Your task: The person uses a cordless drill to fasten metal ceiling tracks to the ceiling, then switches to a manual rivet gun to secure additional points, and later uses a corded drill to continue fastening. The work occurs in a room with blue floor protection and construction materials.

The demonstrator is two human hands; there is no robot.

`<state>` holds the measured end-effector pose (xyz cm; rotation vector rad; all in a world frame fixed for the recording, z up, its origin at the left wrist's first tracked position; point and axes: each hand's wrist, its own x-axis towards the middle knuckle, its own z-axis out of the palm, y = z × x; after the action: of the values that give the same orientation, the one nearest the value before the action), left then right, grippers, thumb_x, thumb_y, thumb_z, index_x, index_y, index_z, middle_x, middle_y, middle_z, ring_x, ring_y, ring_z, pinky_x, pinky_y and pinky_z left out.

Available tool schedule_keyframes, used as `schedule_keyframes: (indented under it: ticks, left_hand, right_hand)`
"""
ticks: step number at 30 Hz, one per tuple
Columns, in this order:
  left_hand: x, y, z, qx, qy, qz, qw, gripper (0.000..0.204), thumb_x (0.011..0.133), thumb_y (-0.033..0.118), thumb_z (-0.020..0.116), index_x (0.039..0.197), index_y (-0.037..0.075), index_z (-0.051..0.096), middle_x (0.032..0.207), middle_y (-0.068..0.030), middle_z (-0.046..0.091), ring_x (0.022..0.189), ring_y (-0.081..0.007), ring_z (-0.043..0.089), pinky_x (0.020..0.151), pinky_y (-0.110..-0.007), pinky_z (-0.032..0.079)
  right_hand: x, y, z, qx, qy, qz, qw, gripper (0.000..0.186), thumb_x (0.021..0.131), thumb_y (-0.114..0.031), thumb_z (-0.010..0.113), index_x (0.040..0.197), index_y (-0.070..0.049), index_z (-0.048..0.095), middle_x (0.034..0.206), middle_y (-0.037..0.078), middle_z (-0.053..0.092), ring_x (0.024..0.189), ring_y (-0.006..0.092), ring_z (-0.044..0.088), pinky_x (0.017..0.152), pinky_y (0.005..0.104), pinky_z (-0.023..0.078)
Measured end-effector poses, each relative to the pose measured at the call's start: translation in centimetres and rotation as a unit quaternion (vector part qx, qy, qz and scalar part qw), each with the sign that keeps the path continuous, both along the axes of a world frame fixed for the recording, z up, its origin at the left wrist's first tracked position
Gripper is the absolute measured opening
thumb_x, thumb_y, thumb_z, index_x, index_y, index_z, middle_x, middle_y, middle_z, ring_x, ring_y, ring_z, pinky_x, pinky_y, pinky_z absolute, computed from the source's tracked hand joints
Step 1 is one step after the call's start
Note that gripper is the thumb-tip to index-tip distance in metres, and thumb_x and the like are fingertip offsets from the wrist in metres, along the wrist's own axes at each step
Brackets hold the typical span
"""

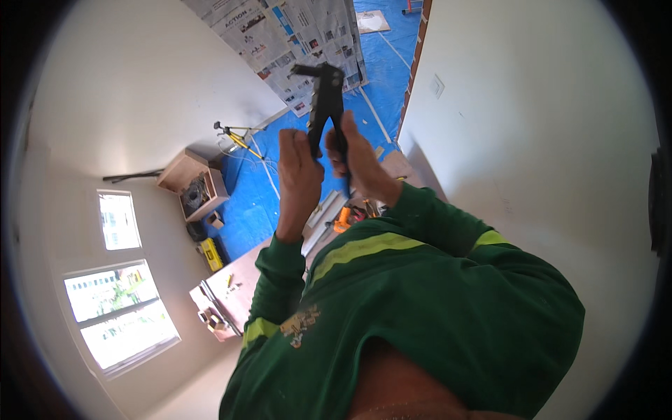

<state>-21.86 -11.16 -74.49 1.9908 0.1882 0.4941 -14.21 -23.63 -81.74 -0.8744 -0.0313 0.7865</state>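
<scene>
A black hand riveter point(327, 91) is held up in front of me, its head at the top and its short nose pointing left. Its two handles are spread apart, running down into my hands. My left hand point(299, 166) is closed around the left handle. On the other handle, my right hand point(365, 162) has its fingers wrapped, with the thumb lying along it toward the head. Whether a rivet sits in the nose is too small to tell.
Below my hands is a work table point(246, 269) with metal profiles point(325, 218) and an orange power tool point(343, 220). Blue sheeting point(255, 203) covers the floor. A yellow tripod stand point(239, 140) and a wooden box point(187, 175) stand left. Newspaper covers a panel point(280, 42) ahead.
</scene>
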Motion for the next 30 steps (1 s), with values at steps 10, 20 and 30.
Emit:
schedule_keyframes:
  ticks: [10, 20, 30]
  left_hand:
    - [-0.5, 0.4, -1.5, 0.155, 0.072, 0.018, 0.985, 0.019, 0.098, 0.003, 0.052, 0.116, 0.001, 0.049, 0.093, -0.0169, 0.053, 0.076, -0.0329, 0.061, 0.062, -0.045, 0.050]
    - [-1.4, 0.6, -2.4, 0.132, 0.082, 0.020, 0.988, 0.023, 0.118, 0.027, 0.040, 0.111, 0.006, 0.047, 0.078, -0.0123, 0.064, 0.057, -0.0183, 0.060, 0.051, -0.037, 0.045]
    - [-1.4, 4.5, -0.8, -0.158, 0.009, 0.050, 0.986, 0.027, 0.109, 0.019, 0.060, 0.127, 0.000, 0.066, 0.098, -0.0098, 0.070, 0.098, -0.0196, 0.075, 0.081, -0.031, 0.061]
  right_hand:
    - [2.2, 0.5, -3.4, -0.023, -0.063, -0.038, 0.997, 0.069, 0.109, -0.072, 0.027, 0.087, -0.015, 0.058, 0.060, -0.001, 0.051, 0.043, 0.0105, 0.043, 0.040, 0.0283, 0.034]
    - [1.1, -0.7, -5.0, 0.000, 0.023, 0.029, 0.999, 0.072, 0.108, -0.075, 0.029, 0.082, -0.013, 0.056, 0.057, -0.003, 0.042, 0.043, 0.0104, 0.036, 0.042, 0.0289, 0.031]
    - [1.4, -5.5, -4.0, 0.059, -0.033, 0.130, 0.989, 0.061, 0.109, -0.067, 0.045, 0.079, -0.013, 0.051, 0.058, -0.007, 0.037, 0.043, 0.0053, 0.034, 0.044, 0.0268, 0.027]
